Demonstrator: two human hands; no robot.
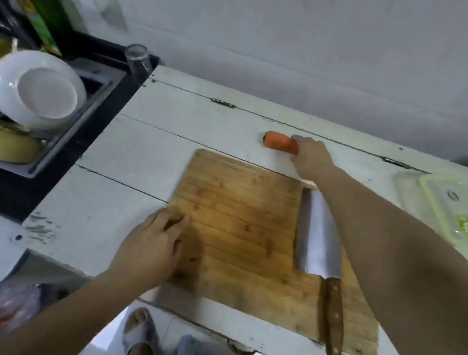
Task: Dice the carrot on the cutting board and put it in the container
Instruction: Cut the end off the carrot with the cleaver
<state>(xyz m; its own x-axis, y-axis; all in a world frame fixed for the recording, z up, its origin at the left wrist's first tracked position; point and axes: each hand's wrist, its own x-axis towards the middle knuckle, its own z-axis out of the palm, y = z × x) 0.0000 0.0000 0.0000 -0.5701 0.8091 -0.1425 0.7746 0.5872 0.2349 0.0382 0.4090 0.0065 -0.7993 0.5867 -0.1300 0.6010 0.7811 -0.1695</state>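
Beyond the far edge of the cutting board, on the bare white counter, the carrot lay on its side, its blunt end pointing left. From my remote seat I saw the right hand over the carrot's right end, fingers curled onto it; that end was hidden under the hand, so I could not tell how long the carrot was or how firm the grip. The right forearm crossed over the board's far right corner and covered the tip of the cleaver, which lay flat along the board's right side, its wooden handle reaching the near edge. The left hand rested on the board's left edge with fingers fairly straight and close together, holding nothing. At the counter's right edge sat the clear container with a green-rimmed lid lying partly on it; both were blurred and partly cut off by the arm. Left of the counter, a dark sink held a tilted white plate and a yellowish bowl.
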